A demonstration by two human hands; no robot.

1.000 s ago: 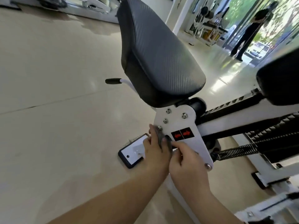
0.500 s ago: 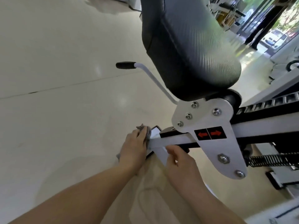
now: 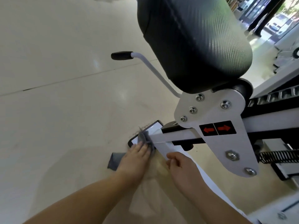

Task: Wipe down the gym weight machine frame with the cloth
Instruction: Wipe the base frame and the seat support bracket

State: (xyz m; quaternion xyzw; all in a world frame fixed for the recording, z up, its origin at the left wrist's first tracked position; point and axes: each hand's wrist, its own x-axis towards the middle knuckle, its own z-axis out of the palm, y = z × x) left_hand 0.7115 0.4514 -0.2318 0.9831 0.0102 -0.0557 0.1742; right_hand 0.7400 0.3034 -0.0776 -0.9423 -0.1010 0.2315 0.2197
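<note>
From the head camera, the left hand (image 3: 135, 156) pressed the grey cloth (image 3: 144, 136) flat-fingered against the end of the white frame bar (image 3: 169, 137). Just right of that grip, the right hand (image 3: 181, 167) pinched the bar's lower strut.

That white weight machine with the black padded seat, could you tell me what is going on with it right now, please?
A person is wiping the white metal frame bar of the gym machine. The left hand presses a grey cloth against the bar's end, near the floor, and part of the cloth trails out behind the wrist. The right hand grips the slanted white strut just below. The black padded seat sits above, untouched.
</note>
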